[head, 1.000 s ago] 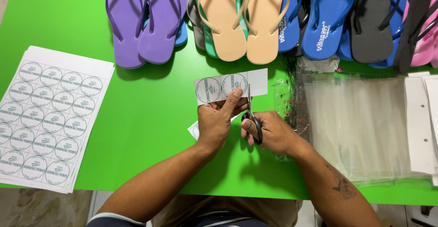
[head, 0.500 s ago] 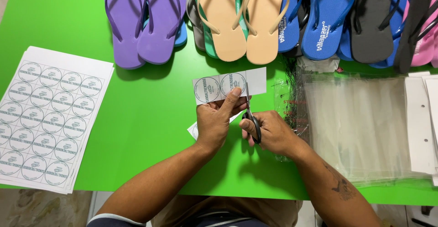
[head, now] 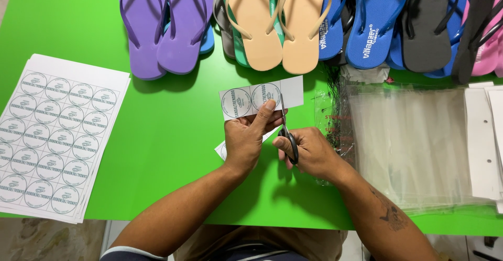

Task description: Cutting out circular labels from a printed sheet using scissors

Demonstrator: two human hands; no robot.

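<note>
Pinched in the left hand (head: 245,141), a paper strip (head: 260,96) of round labels is held above the green table (head: 157,124), right of the label sheets (head: 57,138). Black-handled scissors (head: 286,135) are gripped by the right hand (head: 309,153), blades at the strip. Clear bags (head: 414,145) lie rightward.

Left hand (head: 245,140) holds paper strip (head: 260,97), right hand (head: 309,151) scissors (head: 285,127)

On the desk (head: 157,151), a stack of label sheets (head: 55,140) lies at the left. A row of flip-flops (head: 272,25) lies along the far edge. Plastic bags (head: 414,145) lie at the right, with card strips (head: 482,140) beside them. In the middle, the paper strip (head: 259,97) sits between the sheets and the bags, before the flip-flops.
</note>
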